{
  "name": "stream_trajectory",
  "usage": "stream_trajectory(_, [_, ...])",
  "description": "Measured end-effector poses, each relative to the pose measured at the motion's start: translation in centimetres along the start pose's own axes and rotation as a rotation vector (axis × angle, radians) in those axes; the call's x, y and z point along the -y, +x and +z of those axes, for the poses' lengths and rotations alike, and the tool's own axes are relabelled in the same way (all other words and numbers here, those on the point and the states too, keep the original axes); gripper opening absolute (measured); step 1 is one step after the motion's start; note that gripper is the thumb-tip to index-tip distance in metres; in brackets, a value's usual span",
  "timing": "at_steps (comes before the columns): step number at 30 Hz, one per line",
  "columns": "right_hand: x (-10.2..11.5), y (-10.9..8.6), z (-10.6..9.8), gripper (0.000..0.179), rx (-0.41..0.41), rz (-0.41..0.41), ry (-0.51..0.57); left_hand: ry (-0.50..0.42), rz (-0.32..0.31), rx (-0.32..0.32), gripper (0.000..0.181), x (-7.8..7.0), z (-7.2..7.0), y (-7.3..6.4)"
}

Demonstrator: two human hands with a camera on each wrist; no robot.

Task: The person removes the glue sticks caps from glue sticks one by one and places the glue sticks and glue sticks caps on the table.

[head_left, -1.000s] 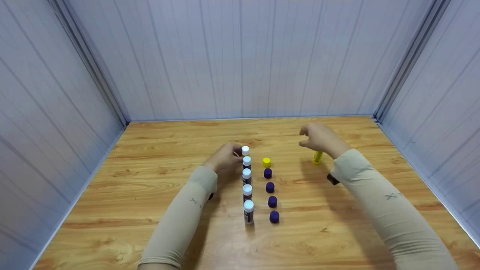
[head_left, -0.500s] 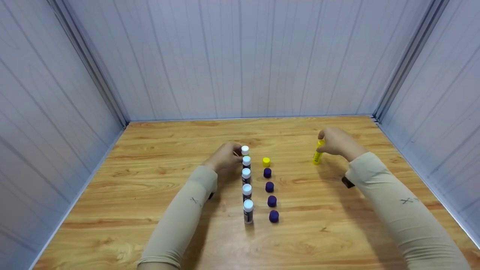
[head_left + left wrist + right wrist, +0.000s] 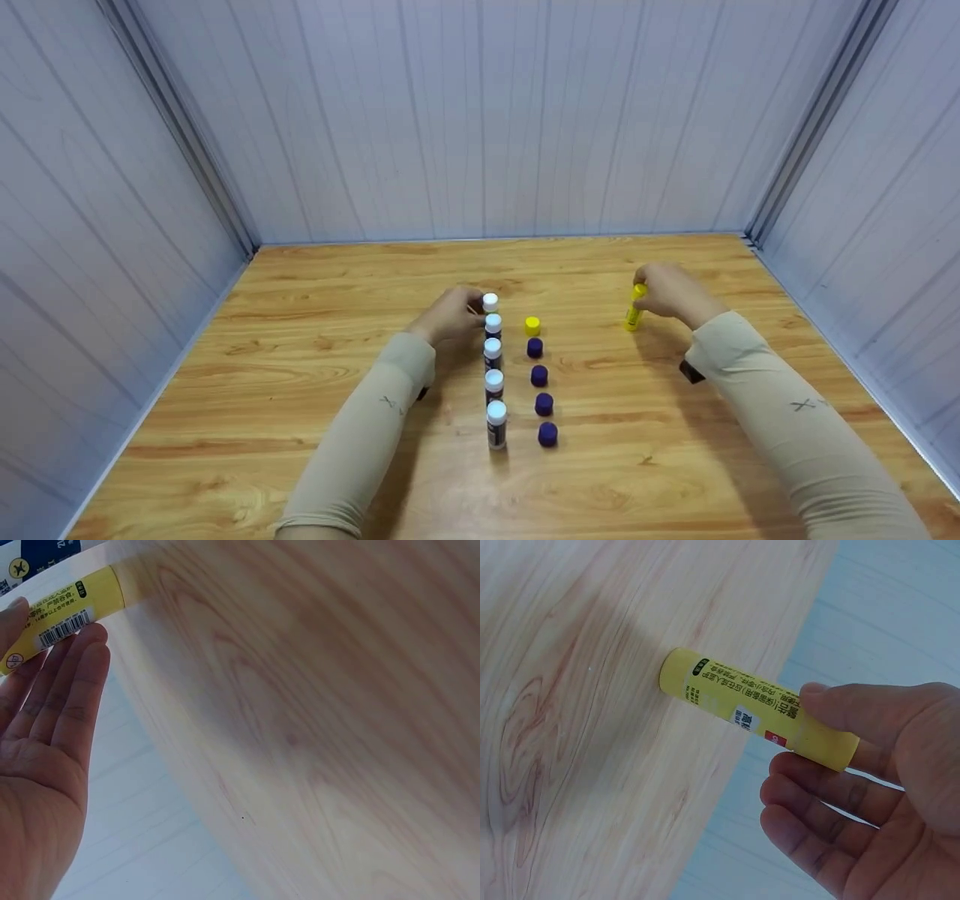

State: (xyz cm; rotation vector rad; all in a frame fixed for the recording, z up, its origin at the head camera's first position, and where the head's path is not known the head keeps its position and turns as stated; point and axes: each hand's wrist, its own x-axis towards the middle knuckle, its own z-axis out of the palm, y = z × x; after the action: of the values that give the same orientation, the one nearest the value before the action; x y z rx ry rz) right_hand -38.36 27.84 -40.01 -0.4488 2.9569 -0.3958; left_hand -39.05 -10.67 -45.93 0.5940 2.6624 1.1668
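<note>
My right hand (image 3: 673, 291) pinches the upper end of a yellow glue stick (image 3: 735, 706) between thumb and fingers. That stick stands upright at the right of the wooden table, its lower end against the wood. At the far end of a row, my left hand (image 3: 450, 313) holds another yellow glue stick (image 3: 71, 615), thumb on one side and fingers on the other. Its white top (image 3: 490, 301) shows in the head view. Towards the near side, several dark blue glue sticks (image 3: 496, 431) with white tops stand upright in line with it.
To the right of the row lies a second line: a yellow cap (image 3: 532, 326) at the far end and several dark blue caps (image 3: 547, 434) nearer. Pale panel walls (image 3: 480, 120) enclose the table (image 3: 300, 420) at the back and sides.
My right hand has moved right from beside the yellow glue stick, its fingers spread at first, and now grips the stick's top. The left hand and the row have stayed in place.
</note>
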Motion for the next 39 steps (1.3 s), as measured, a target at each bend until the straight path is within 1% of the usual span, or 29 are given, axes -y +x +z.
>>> stream_trajectory(5, [0.2,0.1,0.0,0.035,-0.007,-0.014,-0.002,0.007,-0.006,0.003,0.014,-0.1,-0.1,0.0])
stream_trajectory(9, [0.3,0.1,-0.2,0.033,-0.016,-0.016,-0.006,0.000,-0.007,0.010,0.016,-0.1,-0.3,-0.2])
stream_trajectory(13, [0.5,0.2,-0.4,0.033,-0.063,-0.008,-0.013,-0.018,-0.030,0.005,0.028,0.1,-0.6,-0.6])
stream_trajectory(17, [1.2,0.2,-0.4,0.033,-0.156,0.002,0.011,-0.017,-0.053,-0.027,0.042,0.4,-1.5,-1.1])
stream_trajectory(20, [1.8,0.0,-0.2,0.034,-0.256,-0.018,0.024,-0.006,-0.070,-0.067,0.044,0.5,-2.3,-1.5])
stream_trajectory(22, [2.3,-0.1,-0.1,0.031,-0.334,-0.050,0.031,0.004,-0.089,-0.111,0.043,0.4,-2.8,-1.7])
stream_trajectory(24, [2.8,-0.2,0.0,0.029,-0.412,-0.086,0.053,0.020,-0.093,-0.177,0.041,0.2,-3.3,-1.9])
stream_trajectory(26, [3.4,-0.2,0.1,0.027,-0.485,-0.129,0.082,0.041,-0.078,-0.260,0.040,-0.1,-3.7,-2.0])
stream_trajectory(27, [3.7,-0.2,0.2,0.027,-0.518,-0.149,0.099,0.053,-0.060,-0.303,0.040,-0.4,-3.8,-2.1])
stream_trajectory(29, [4.2,-0.2,0.3,0.027,-0.574,-0.188,0.143,0.087,-0.015,-0.384,0.041,-1.0,-4.1,-2.2])
stream_trajectory(31, [4.9,-0.2,0.4,0.027,-0.621,-0.222,0.199,0.127,0.038,-0.442,0.043,-1.8,-4.3,-2.3])
stream_trajectory(34, [5.9,-0.4,0.5,0.027,-0.678,-0.264,0.287,0.196,0.104,-0.481,0.047,-3.2,-4.4,-2.6])
stream_trajectory(37, [7.0,-0.6,0.5,0.028,-0.708,-0.295,0.376,0.271,0.151,-0.473,0.053,-4.7,-4.2,-3.0])
stream_trajectory(39, [7.7,-0.8,0.5,0.028,-0.706,-0.312,0.430,0.331,0.185,-0.459,0.056,-5.6,-4.0,-3.1])
